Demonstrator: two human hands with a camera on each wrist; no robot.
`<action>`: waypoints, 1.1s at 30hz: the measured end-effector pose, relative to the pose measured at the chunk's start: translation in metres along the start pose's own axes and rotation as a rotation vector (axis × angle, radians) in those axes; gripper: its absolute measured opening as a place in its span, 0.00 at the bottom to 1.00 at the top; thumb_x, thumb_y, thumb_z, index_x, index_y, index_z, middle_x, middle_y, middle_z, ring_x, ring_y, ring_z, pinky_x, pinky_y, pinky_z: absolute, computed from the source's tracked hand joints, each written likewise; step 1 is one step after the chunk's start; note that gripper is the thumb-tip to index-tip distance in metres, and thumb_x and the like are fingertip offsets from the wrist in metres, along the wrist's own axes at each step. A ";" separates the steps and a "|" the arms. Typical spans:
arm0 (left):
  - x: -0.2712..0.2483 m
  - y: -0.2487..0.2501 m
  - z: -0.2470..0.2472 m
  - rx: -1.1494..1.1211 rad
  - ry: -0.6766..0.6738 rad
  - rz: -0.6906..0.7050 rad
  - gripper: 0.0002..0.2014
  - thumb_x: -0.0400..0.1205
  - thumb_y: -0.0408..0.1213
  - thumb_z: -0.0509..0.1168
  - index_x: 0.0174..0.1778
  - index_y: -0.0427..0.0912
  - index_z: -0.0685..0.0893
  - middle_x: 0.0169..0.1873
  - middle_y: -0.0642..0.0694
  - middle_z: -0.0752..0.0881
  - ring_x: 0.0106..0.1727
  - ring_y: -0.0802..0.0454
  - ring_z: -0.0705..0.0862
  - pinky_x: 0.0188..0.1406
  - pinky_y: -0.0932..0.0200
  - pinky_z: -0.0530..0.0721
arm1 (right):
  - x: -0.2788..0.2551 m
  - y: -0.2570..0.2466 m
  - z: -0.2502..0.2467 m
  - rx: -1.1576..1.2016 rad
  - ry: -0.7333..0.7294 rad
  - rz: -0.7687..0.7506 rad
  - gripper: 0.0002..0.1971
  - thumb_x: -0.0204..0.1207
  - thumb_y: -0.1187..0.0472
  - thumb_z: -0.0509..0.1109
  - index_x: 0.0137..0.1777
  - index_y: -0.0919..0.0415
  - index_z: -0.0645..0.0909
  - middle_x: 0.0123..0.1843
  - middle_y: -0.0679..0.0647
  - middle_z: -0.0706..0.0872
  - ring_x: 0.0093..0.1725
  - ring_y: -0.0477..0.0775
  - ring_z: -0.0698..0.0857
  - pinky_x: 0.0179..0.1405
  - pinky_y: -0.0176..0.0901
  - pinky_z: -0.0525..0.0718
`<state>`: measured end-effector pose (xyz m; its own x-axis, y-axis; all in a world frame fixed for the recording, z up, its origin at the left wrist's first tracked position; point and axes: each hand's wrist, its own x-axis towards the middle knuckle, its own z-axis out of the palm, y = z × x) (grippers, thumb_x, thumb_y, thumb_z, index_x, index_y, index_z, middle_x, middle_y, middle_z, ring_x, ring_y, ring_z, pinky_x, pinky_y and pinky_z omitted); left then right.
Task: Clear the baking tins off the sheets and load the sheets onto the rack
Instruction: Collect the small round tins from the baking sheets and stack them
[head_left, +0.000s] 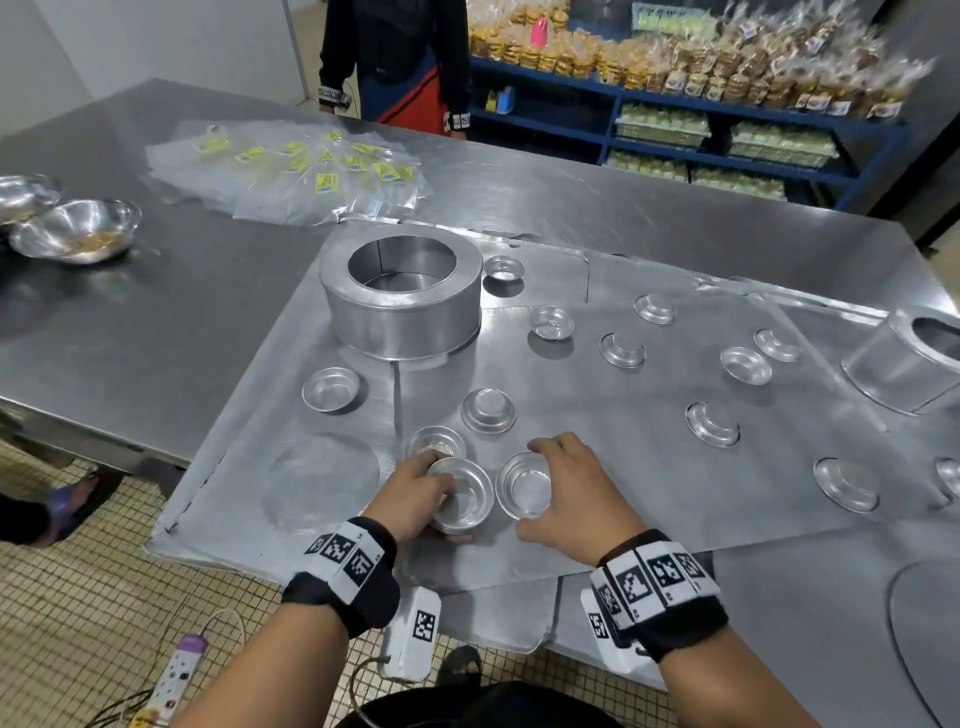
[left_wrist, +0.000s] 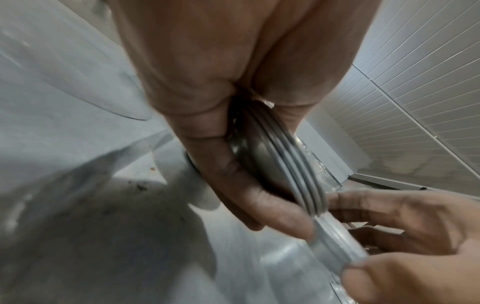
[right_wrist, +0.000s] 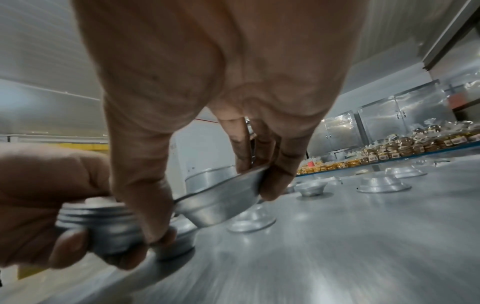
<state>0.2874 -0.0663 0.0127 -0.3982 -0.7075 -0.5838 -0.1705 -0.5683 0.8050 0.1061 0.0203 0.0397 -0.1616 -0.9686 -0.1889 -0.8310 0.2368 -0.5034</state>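
A large round metal cake ring stands upper centre on the flat metal baking sheet; small round metal tart tins lie scattered to its right; two steel mixing bowls sit at far left on the steel table; clear plastic bags lie behind the ring.

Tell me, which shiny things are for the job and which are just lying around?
For the job: left hand holding stacked tins; right hand gripping one tin; loose tins; sheets.

Lying around: bowls, plastic bags, big ring pan.
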 end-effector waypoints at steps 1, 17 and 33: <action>-0.001 0.000 0.003 -0.020 -0.002 -0.003 0.10 0.80 0.22 0.62 0.56 0.29 0.81 0.46 0.35 0.81 0.45 0.36 0.84 0.39 0.29 0.88 | -0.002 0.000 -0.004 -0.008 0.002 -0.014 0.46 0.60 0.49 0.81 0.79 0.55 0.65 0.68 0.48 0.68 0.70 0.51 0.69 0.70 0.38 0.72; -0.013 -0.018 0.042 0.049 -0.107 0.072 0.23 0.68 0.33 0.77 0.59 0.37 0.82 0.48 0.33 0.89 0.46 0.40 0.90 0.41 0.46 0.88 | -0.024 -0.008 -0.009 0.025 -0.044 -0.163 0.46 0.59 0.40 0.81 0.77 0.53 0.69 0.65 0.44 0.66 0.66 0.46 0.72 0.67 0.41 0.78; -0.006 -0.002 0.001 0.044 -0.093 0.018 0.14 0.73 0.27 0.66 0.55 0.38 0.85 0.43 0.34 0.84 0.43 0.39 0.84 0.36 0.48 0.85 | -0.001 -0.023 0.009 0.038 -0.092 -0.209 0.47 0.53 0.42 0.86 0.74 0.47 0.71 0.62 0.44 0.69 0.65 0.47 0.69 0.69 0.41 0.73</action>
<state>0.2891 -0.0612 0.0148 -0.4836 -0.6741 -0.5584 -0.2007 -0.5355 0.8203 0.1307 0.0163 0.0436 0.0624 -0.9863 -0.1528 -0.8204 0.0366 -0.5706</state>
